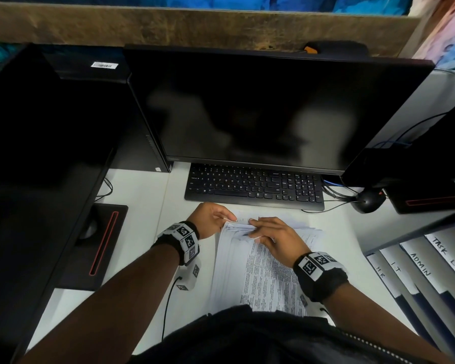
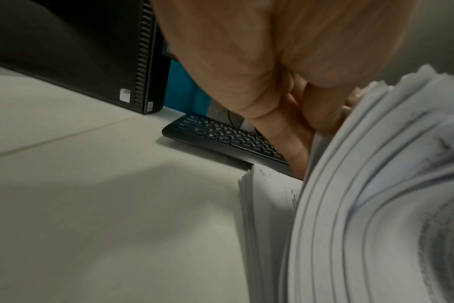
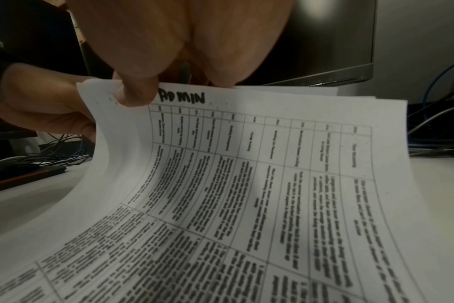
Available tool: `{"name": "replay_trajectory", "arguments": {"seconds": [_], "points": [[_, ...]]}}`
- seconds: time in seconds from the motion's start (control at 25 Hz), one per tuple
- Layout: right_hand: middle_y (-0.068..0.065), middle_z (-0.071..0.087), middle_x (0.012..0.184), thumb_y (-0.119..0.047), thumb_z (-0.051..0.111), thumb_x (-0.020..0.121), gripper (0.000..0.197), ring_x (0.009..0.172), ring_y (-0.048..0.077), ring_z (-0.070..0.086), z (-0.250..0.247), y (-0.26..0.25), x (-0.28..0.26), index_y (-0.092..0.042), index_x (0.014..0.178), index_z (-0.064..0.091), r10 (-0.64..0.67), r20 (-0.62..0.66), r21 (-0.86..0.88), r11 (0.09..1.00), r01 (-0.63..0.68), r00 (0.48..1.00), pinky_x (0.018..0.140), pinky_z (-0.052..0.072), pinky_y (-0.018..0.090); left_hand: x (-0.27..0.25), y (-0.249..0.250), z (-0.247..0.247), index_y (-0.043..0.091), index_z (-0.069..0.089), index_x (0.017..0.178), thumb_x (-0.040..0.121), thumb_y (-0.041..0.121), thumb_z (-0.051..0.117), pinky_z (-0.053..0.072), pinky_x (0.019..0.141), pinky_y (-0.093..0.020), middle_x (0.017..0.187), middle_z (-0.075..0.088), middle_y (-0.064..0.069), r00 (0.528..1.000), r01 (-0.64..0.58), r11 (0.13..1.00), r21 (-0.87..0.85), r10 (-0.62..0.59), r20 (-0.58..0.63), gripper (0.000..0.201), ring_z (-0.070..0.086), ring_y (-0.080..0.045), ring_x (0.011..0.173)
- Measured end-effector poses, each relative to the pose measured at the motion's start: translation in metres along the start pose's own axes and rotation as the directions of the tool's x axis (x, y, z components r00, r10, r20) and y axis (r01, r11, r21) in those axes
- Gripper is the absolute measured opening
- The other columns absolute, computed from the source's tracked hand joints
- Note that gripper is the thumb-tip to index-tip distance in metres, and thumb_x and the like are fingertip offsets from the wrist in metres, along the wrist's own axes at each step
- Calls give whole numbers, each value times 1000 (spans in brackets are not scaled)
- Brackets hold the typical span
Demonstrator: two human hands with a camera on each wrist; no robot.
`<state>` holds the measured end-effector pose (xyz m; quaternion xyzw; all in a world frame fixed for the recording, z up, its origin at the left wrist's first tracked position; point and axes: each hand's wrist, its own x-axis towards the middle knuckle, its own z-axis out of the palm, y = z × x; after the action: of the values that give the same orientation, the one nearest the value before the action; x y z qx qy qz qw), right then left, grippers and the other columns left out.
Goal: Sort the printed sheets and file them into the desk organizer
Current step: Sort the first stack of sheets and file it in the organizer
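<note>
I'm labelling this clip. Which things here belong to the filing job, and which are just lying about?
Job:
printed sheets, held by left hand and right hand
desk organizer

Lying about:
keyboard
monitor
mouse

Both forearms reach forward side by side, bare, each wrist strapped with a black band carrying marker tags. The left hand [image 1: 210, 219] curls in from the left, thumb and fingers pinching the raised far edge of the sheets [image 1: 260, 261]. The right hand [image 1: 276, 239] lies palm-down over the same edge, its thumb [image 3: 136, 93] pressed onto the top sheet's corner.
</note>
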<state>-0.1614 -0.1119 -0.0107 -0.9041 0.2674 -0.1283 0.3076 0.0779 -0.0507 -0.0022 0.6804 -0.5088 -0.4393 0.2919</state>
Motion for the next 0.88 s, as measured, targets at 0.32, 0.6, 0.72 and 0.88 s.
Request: {"name": "replay_trajectory", "arguments": {"seconds": [0.32, 0.6, 0.72, 0.88], "points": [[-1, 59, 126, -7, 62, 86, 24, 113, 11, 51, -8, -3, 2, -23, 101, 70, 37, 5, 63, 997, -37, 999, 97, 40, 26, -2, 8, -1, 16, 71, 96, 83, 1, 67, 56, 64, -20, 82, 73, 4, 996, 92, 970, -226, -87, 31, 20, 71, -9, 77], [-6, 67, 114, -18, 61, 89, 19, 104, 13, 63, -17, -7, 7, -29, 102, 70, 9, 52, -28, 1000, -7, 999, 89, 49, 31, 15, -23, 13, 13, 43, 139, 96, 14, 46, 32, 109, -29, 135, 42, -4, 990, 141, 908, 394, -132, -50, 42, 41, -20, 127], [-10, 69, 109, -20, 63, 87, 18, 100, 10, 65, -18, -6, 7, -33, 99, 70, -29, 37, -67, 997, 31, 999, 91, 47, 34, 17, -26, 19, 14, 39, 140, 94, 20, 52, 34, 108, -31, 137, 31, -1, 988, 149, 858, 492, -155, -30, 48, 36, -17, 127], [-7, 68, 112, -15, 63, 87, 20, 101, 11, 65, -17, -6, 4, -30, 98, 71, -1, 53, -12, 1000, 2, 999, 89, 50, 30, 13, -20, 19, 17, 55, 128, 89, 26, 62, 47, 93, -32, 129, 37, 2, 992, 71, 836, 545, -1, -127, 40, 46, -15, 115]]}}
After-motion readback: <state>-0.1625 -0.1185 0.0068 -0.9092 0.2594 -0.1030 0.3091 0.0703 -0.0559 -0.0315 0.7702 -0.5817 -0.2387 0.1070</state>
